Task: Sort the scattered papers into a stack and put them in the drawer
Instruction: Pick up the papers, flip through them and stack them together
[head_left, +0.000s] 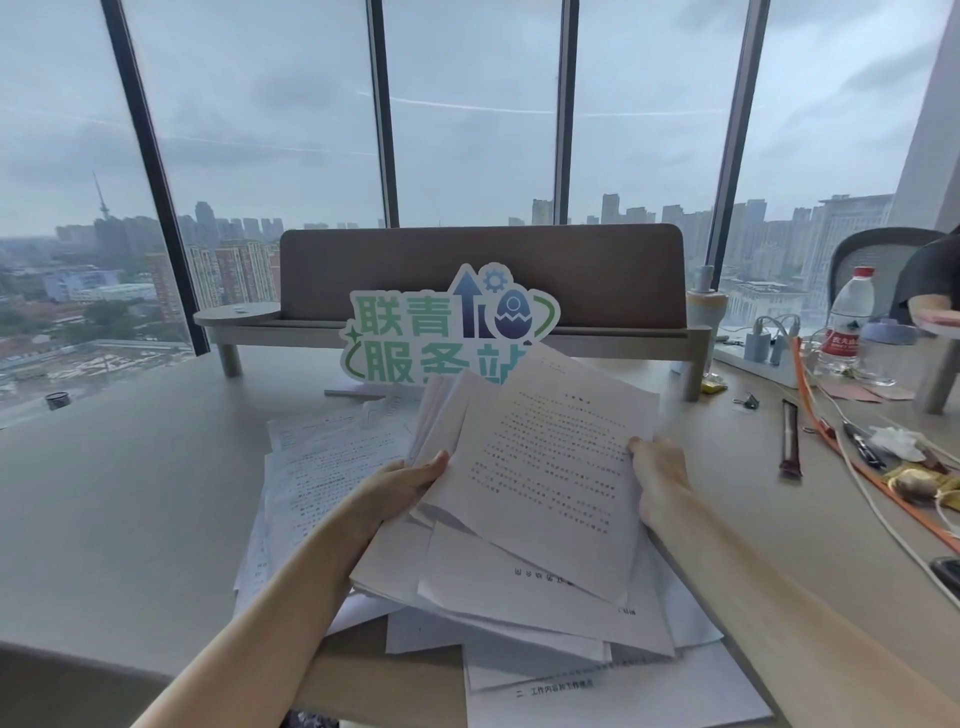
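Task status: approx. mid-gather, by est. A bundle of papers (540, 467) is held raised above the bench (130, 493), between both hands, but edges are not squared; sheets are fanned and skewed, corners projecting at top and bottom. Loose sheets (332, 467) are left flat on the bench to the left of and beneath the bundle, w/ more overhanging the near bench edge (613, 696). No drawer is seen in view; its location cannot be told. Remaining, as judged: loose sheets to be collected, stack to be aligned, stack to be stowed. Grip, left hand (400, 488): narrow, closed on the bundle's left edge, thumb laid over the top sheet, fingers hidden under the papers. Grip, right hand (657, 480): closed on the bundle's right edge, thumb tip seen on the face of the top sheet, remaining fingers hidden behind. Both grips are set at approx. mid-height of the bundle. A green-and-blue sign (447, 327) is stood just behind the papers, partly covered by them.
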